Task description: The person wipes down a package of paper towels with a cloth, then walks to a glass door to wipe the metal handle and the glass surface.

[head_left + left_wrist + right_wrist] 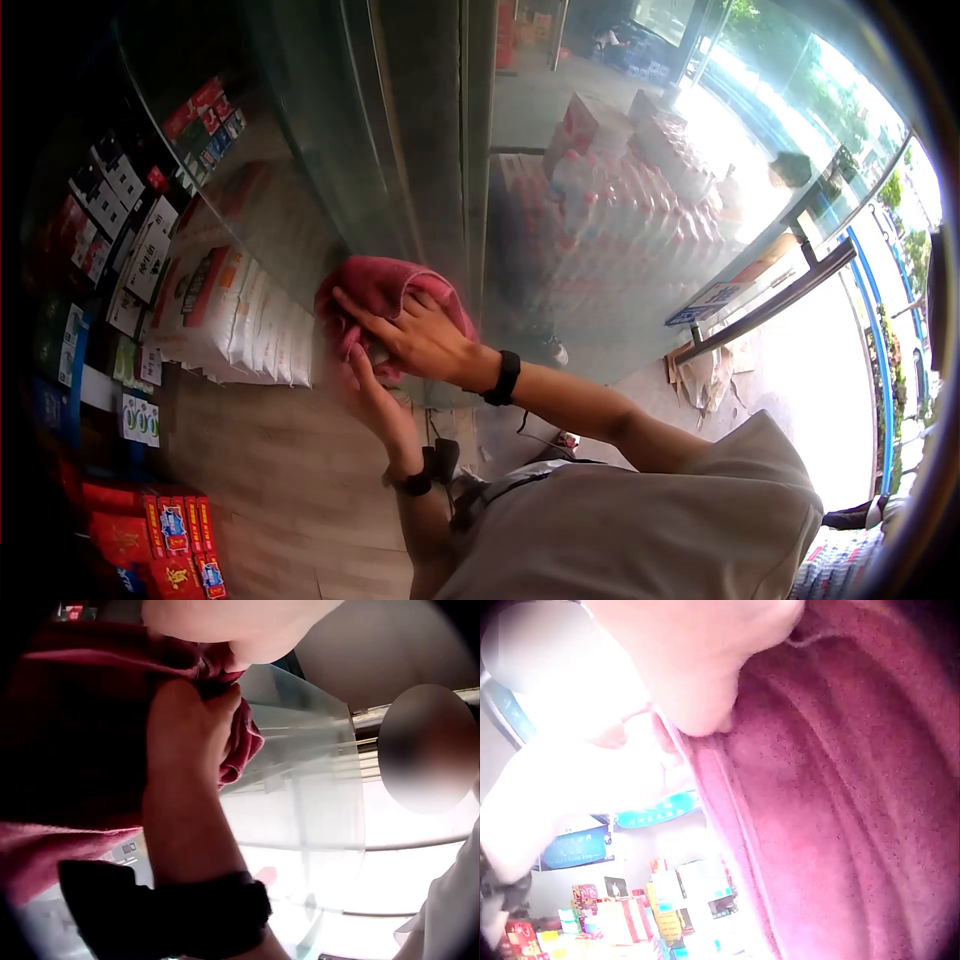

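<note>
Light grey shirt [640, 530], on the wearer, filling the lower part of the head view. Two dark wristbands [503, 378], one per wrist.

Cloth [372, 275]: dark pink, soft-looking, bunched into folds; held up between both hands in front of a glass panel [590, 350] and its upright frame. Contact with the glass: cannot be told.

Right hand [432, 338]: laid over the upper side of the bundle, gripping it, some fingertips tucked into a fold.

Left hand [388, 412]: just below the right, fingers curled round the lower edge of the cloth, partly hidden by it.

To the left: stacked white packs [265, 325], near the glass; red packets [180, 530], lower down; printed price cards [150, 250].

Beyond the glass: wrapped bottles [640, 215], stacked, boxes above them. To the right: dark bar handle [780, 305], slanting; blue-and-white notice [705, 303] beside it; flattened cardboard [710, 375] on the ground. Pale floor [270, 450] beneath.
</note>
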`<action>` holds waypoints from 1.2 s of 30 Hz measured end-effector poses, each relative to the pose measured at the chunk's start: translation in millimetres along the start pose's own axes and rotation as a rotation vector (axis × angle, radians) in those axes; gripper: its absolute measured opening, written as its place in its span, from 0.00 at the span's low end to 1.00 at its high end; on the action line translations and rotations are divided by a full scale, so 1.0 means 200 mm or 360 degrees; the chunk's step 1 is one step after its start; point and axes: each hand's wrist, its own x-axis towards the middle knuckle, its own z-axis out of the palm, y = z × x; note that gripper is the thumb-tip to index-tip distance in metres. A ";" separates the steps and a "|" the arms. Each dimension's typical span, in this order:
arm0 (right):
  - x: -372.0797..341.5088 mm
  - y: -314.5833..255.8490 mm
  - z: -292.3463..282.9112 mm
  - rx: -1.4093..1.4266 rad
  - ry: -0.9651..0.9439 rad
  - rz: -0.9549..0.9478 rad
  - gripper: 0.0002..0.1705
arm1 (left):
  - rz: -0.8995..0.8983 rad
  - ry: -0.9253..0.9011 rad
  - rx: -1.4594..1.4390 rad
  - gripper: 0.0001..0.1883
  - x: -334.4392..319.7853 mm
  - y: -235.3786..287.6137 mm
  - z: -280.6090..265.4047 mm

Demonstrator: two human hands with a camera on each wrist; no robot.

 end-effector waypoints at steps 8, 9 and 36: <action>0.05 0.02 -0.33 -0.0091 0.0379 0.0070 0.55 | 0.1104 -0.0335 0.0578 0.25 0.13 0.02 0.19; 0.02 0.05 -0.39 -0.0158 0.0510 0.0084 0.54 | 0.1066 -0.0401 0.0538 0.27 0.11 0.01 0.26; -1.26 0.77 -1.60 -0.0796 0.1259 0.0818 0.42 | 0.0293 -0.1928 -0.0864 0.32 -1.04 0.11 1.76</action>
